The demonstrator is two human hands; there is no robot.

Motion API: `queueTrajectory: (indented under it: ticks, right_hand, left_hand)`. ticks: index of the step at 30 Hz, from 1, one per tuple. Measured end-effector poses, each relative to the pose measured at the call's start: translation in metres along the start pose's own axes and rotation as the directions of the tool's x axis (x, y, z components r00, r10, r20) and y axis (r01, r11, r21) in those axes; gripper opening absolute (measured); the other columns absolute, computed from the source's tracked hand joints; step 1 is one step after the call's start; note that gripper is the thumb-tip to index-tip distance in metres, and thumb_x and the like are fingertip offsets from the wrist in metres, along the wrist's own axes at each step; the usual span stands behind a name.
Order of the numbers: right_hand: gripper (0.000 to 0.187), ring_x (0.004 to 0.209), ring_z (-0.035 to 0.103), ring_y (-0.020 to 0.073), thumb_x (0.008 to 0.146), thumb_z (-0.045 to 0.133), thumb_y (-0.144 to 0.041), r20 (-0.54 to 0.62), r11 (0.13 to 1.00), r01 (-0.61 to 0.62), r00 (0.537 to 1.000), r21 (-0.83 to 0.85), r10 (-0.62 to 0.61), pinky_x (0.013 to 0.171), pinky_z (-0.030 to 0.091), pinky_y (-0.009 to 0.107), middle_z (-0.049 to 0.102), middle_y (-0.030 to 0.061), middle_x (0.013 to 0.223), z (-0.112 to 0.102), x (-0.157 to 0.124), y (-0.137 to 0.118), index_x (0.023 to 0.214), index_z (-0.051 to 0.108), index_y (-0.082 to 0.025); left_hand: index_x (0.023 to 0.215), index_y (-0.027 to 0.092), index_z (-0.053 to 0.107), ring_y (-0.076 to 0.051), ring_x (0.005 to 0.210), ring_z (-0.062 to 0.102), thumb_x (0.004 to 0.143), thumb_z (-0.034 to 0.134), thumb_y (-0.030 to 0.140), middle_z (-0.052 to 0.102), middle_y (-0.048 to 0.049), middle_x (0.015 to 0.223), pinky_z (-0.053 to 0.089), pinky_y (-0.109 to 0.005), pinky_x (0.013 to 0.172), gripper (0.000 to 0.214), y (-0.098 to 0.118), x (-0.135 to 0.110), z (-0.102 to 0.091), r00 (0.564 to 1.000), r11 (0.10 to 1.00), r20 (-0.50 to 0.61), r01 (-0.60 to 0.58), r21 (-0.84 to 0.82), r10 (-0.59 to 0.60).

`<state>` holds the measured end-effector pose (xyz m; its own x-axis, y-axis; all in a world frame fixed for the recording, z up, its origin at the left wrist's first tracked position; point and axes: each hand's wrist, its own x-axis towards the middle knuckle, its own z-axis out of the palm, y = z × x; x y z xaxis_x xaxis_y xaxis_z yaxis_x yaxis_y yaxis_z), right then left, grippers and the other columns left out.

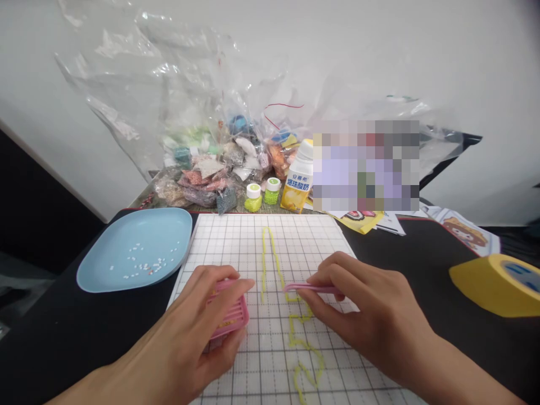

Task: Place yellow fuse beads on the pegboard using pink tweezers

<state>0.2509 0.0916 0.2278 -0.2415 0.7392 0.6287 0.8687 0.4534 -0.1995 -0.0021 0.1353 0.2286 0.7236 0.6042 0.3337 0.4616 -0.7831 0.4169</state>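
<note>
My left hand [202, 326] grips a small pink ridged tray [232, 316] by its sides, with some yellow bits between its ridges. Fingers of my right hand [358, 298] pinch pink tweezers [312, 288], their tip pointing left. Under both hands lies a white pegboard with a printed grid [236, 242]. A yellow-green line of beads [276, 259] runs up and back down in a narrow peak, then winds towards the near edge. The tweezers' tip is close to this line; whether it touches or holds a bead, I cannot tell.
A blue plate [126, 236] with scattered white beads is at left. Behind the board stand two small jars of green beads [253, 198], a yogurt bottle [297, 177] and bagged beads [202, 174]. A yellow roll-shaped object [485, 281] lies at right.
</note>
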Motion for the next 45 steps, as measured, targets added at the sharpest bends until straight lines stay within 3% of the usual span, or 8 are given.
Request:
queueTrajectory:
  ticks: [4,7,10,15,23,29,41,45]
  right_hand:
    - [0.023,0.049,0.05,0.0084,0.091,0.061,-0.029,-0.013,1.0,-0.005,1.0,-0.02,0.005,0.044,0.035,0.023,0.056,-0.0025,0.063,0.0,-0.001,0.001,0.071,0.056,-0.018]
    - [0.022,0.05,0.051,0.0087,0.091,0.062,-0.029,0.0,1.0,-0.019,1.0,0.011,0.019,0.045,0.037,0.023,0.057,-0.002,0.065,0.001,-0.001,0.001,0.073,0.056,-0.018]
    - [0.017,0.054,0.053,0.0095,0.092,0.061,-0.027,0.035,0.995,-0.022,0.999,0.094,0.019,0.047,0.04,0.023,0.059,-0.0007,0.07,0.001,-0.001,-0.001,0.078,0.058,-0.018]
    - [0.002,0.062,0.057,0.0099,0.093,0.059,-0.021,0.044,0.982,0.028,0.998,0.185,-0.036,0.051,0.045,0.023,0.06,0.0005,0.079,0.001,0.0,-0.005,0.093,0.059,-0.018]
    - [0.021,0.075,0.06,0.0127,0.095,0.047,-0.012,0.172,0.944,0.089,0.974,0.317,-0.149,0.06,0.052,0.025,0.061,0.0047,0.094,0.002,-0.002,-0.017,0.114,0.056,-0.019]
    - [0.025,0.074,0.06,0.0139,0.093,0.046,-0.008,0.226,0.94,0.08,0.961,0.331,-0.162,0.059,0.055,0.026,0.061,0.0047,0.094,0.004,-0.004,-0.021,0.114,0.055,-0.02]
    - [0.024,0.078,0.06,0.0142,0.096,0.043,-0.011,0.252,0.936,0.11,0.947,0.335,-0.201,0.063,0.053,0.025,0.061,0.0049,0.094,0.002,-0.005,-0.022,0.116,0.054,-0.019]
    - [0.024,0.079,0.061,0.0127,0.096,0.044,-0.011,0.207,0.938,0.097,0.963,0.333,-0.173,0.063,0.052,0.024,0.061,0.0038,0.096,-0.002,-0.004,-0.018,0.115,0.055,-0.02]
  left_hand:
    - [0.134,0.029,0.043,-0.023,0.113,0.054,0.094,0.044,0.016,0.049,-0.0054,0.125,0.051,-0.036,0.097,0.042,0.0,-0.003,0.002,0.997,0.997,-0.034,0.063,-0.053,-0.065]
    - [0.135,0.032,0.039,-0.022,0.108,0.056,0.094,0.049,0.02,0.053,-0.0035,0.12,0.053,-0.036,0.094,0.044,0.0,-0.003,0.001,0.996,0.99,0.013,0.091,-0.106,-0.09]
    - [0.137,0.034,0.035,-0.023,0.106,0.058,0.093,0.054,0.021,0.055,-0.0022,0.118,0.054,-0.037,0.093,0.05,-0.003,-0.003,-0.001,0.994,0.987,0.053,0.102,-0.121,-0.096]
    - [0.138,0.04,0.036,-0.024,0.112,0.059,0.089,0.062,0.025,0.057,-0.0014,0.123,0.058,-0.034,0.087,0.057,-0.004,-0.005,0.0,0.987,0.973,0.027,0.161,-0.167,-0.159]
    - [0.14,0.053,0.03,-0.024,0.112,0.061,0.089,0.065,0.049,0.056,0.0025,0.129,0.06,-0.037,0.087,0.062,0.0,-0.015,0.006,0.968,0.925,0.051,0.25,-0.286,-0.246]
    - [0.141,0.051,0.032,-0.023,0.118,0.06,0.089,0.057,0.061,0.058,0.0016,0.129,0.055,-0.038,0.096,0.058,0.003,-0.017,0.009,0.968,0.934,-0.003,0.241,-0.262,-0.251]
    - [0.141,0.05,0.029,-0.025,0.114,0.062,0.09,0.055,0.063,0.059,0.0001,0.127,0.054,-0.042,0.096,0.059,0.002,-0.018,0.009,0.971,0.946,0.009,0.235,-0.224,-0.239]
    - [0.143,0.044,0.029,-0.025,0.116,0.06,0.091,0.063,0.041,0.057,-0.0014,0.129,0.056,-0.038,0.093,0.062,0.002,-0.015,0.006,0.979,0.953,0.024,0.204,-0.226,-0.204]
